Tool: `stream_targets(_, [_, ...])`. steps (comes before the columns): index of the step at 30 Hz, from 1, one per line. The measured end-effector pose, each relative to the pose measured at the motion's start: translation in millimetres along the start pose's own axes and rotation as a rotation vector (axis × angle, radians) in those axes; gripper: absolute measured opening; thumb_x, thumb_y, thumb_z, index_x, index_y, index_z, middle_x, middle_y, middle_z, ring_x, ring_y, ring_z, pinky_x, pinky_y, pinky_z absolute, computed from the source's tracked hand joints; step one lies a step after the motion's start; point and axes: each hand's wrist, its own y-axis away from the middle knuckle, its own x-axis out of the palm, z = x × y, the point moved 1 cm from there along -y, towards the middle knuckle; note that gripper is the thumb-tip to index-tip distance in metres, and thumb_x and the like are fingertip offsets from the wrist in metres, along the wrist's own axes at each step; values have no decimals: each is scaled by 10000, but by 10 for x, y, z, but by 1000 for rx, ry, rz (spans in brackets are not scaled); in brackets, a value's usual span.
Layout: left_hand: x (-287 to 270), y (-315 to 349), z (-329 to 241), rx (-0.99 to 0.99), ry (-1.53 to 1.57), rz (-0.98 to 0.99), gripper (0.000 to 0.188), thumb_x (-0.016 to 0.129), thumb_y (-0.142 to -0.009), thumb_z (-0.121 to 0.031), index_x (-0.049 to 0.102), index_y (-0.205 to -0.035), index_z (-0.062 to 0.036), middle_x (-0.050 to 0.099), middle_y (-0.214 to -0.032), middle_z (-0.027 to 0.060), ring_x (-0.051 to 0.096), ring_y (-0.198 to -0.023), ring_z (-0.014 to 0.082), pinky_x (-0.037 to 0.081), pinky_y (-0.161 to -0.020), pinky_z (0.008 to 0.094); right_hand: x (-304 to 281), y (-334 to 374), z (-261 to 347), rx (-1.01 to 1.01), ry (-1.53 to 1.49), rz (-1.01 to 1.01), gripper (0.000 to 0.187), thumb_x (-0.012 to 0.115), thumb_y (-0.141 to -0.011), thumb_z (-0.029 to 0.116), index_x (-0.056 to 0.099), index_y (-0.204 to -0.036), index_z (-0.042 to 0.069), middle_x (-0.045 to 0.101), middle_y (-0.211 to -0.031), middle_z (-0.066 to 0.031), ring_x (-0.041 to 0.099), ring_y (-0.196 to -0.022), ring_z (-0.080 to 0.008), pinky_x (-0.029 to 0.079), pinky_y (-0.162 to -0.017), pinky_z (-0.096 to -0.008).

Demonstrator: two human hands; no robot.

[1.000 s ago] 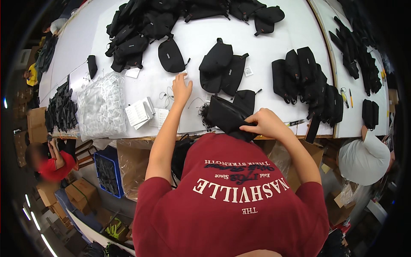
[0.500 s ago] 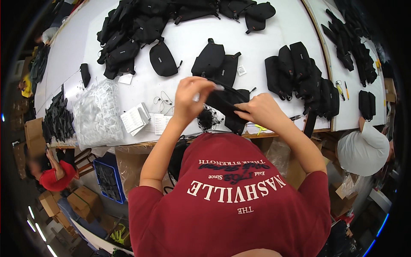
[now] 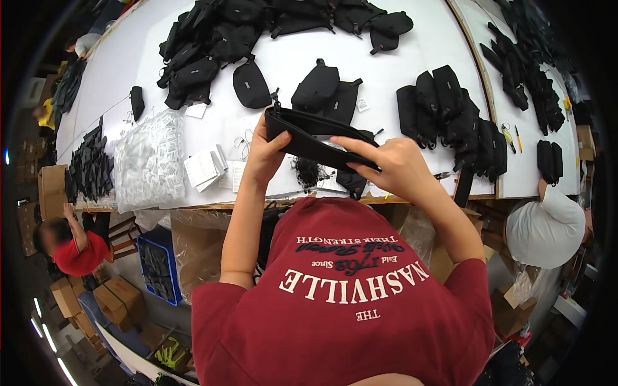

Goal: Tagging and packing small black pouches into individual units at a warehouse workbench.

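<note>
A black zip pouch (image 3: 304, 141) hangs over the near edge of the white table, its mouth spread open toward me. My left hand (image 3: 262, 154) grips its left end, with the thumb on the front wall. At its right end my right hand (image 3: 400, 166) holds the rim, the index finger stretched along the opening. The inside is dark and I cannot make out anything in it. Just beyond lie more black pouches (image 3: 317, 89), one on top of another. A tangle of thin black cords (image 3: 306, 172) sits below the held pouch, partly covered by it.
To the left are a clear plastic bag of white tags (image 3: 148, 161), stacked white cards (image 3: 205, 168) and a heap of black strips (image 3: 90, 170). Black pouches are piled at the back (image 3: 215, 38) and right (image 3: 450, 106). Co-workers sit left (image 3: 80, 251) and right (image 3: 544, 225).
My left hand has come down and taken hold of the pouch's left end. The pouch has been raised and turned, and its mouth now gapes open. My right hand stays at its right end.
</note>
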Motion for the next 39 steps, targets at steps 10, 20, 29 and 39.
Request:
stream_targets(10, [45,128,25,116,147,105,372,736,-792,-152,550,-1107,-79,625,-1074,65,607,-972,177,480,-866,328,-123,52,112,-35,-4,46,307,716,-761,274,662,-1049,179,487,-488,-63,483,-425,-238,368,-442,-337])
stream_targets(20, [54,185,62,122,224,-30,378,630,-883,-250,509,-1199,-82,600,-1048,32,584,-998,179,459,-909,338,24,191,134,-52,-78,-140,148,733,-766,215,694,-861,108,481,-494,-32,469,-429,-171,358,-454,-301])
stream_targets(29, [361,66,-181,-33,90,93,362,572,-922,-272,541,-1179,-19,634,-1035,46,617,-930,131,488,-845,270,-121,43,114,161,-535,-252,190,592,-872,130,684,-1027,71,604,-1105,-92,608,-921,-194,468,-729,-264])
stream_targets(39, [615,-15,-180,-207,-47,194,411,588,-906,-303,551,-1187,-5,645,-1017,51,627,-868,98,502,-768,217,-294,-506,244,42,-334,-148,132,669,-800,117,597,-895,60,617,-693,-62,546,-567,-185,436,-549,-296])
